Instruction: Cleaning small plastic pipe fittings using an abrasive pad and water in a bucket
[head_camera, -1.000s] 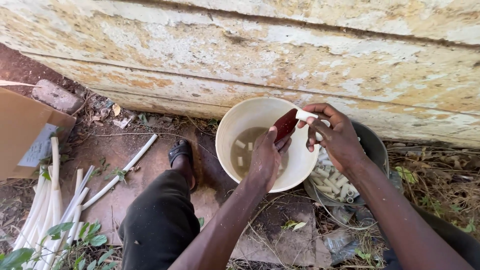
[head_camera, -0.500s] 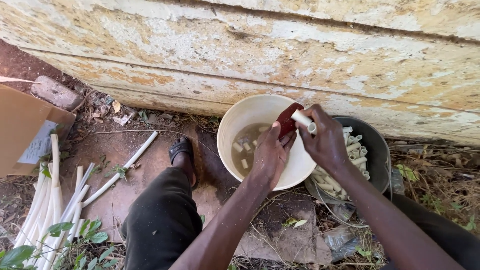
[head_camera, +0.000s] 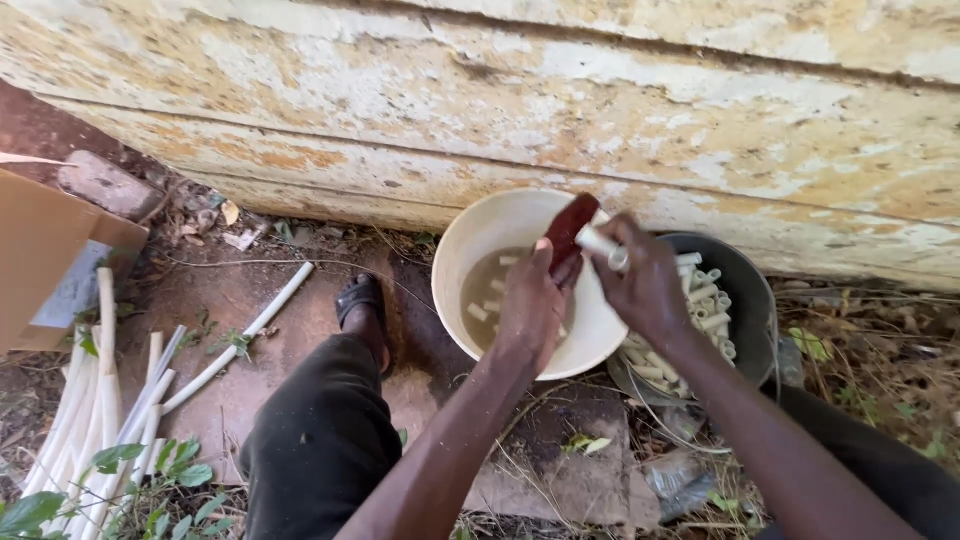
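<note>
White tube piece (head_camera: 600, 243), short, is pinched in the right hand (head_camera: 645, 285) over the rim where the cream bucket (head_camera: 470, 235) and the dark basin (head_camera: 748, 290) meet. Right fingers (head_camera: 625, 232) are curled and pressed around it, thumb side toward the other hand. Left hand (head_camera: 532, 300) grips a dark red-brown tool (head_camera: 568, 228), blade-like or maybe a rubbing block, can't tell which; fingers wrapped tight round its lower end, its tip angled up toward the wall. Tool edge meets the tube end, so the piece looks held steady for scraping or trimming, judging by the pose.

Both hands work directly above the bucket, likely so scraps and drips fall into it. Bucket holds murky water with several short white pieces floating. Basin just beside it, touching or nearly, on the person's right, is piled with many more similar cut tube pieces, close enough to grab without shifting.

Person crouches low: dark-trousered knee (head_camera: 320, 440) in the foreground, sandalled foot (head_camera: 362, 300) just left of the bucket on a flat stone slab (head_camera: 560, 480). Long white pipes (head_camera: 100, 420) lie in a loose bundle on the ground, well apart at far left, one stray length (head_camera: 240, 335) nearer the foot. Cardboard box (head_camera: 45, 255) at left edge. Peeling painted wall (head_camera: 560, 110) runs behind everything. Dry grass and litter on the right.
</note>
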